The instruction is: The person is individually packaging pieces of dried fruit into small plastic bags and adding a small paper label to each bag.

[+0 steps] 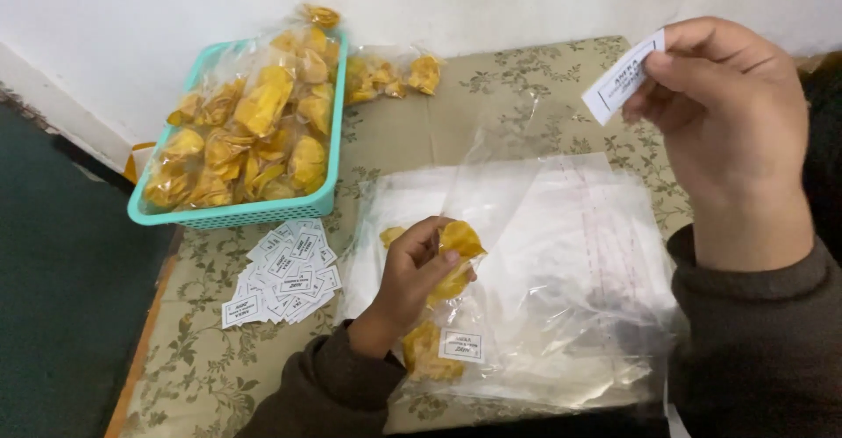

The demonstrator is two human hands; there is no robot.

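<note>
My left hand [412,276] grips a clear plastic bag [456,315] partly filled with yellow chips, low in the middle of the view. A small white paper label [460,345] lies inside that bag near its bottom. My right hand [728,113] is raised at the upper right and pinches another small white paper label [618,80] between thumb and fingers. Under both hands lies a stack of empty clear plastic bags [579,254].
A teal plastic basket [237,214] at the upper left holds several sealed bags of yellow chips; one more chip bag [390,74] lies beside it. A loose pile of white labels [285,271] sits on the floral-patterned table [202,350]. A white wall stands behind.
</note>
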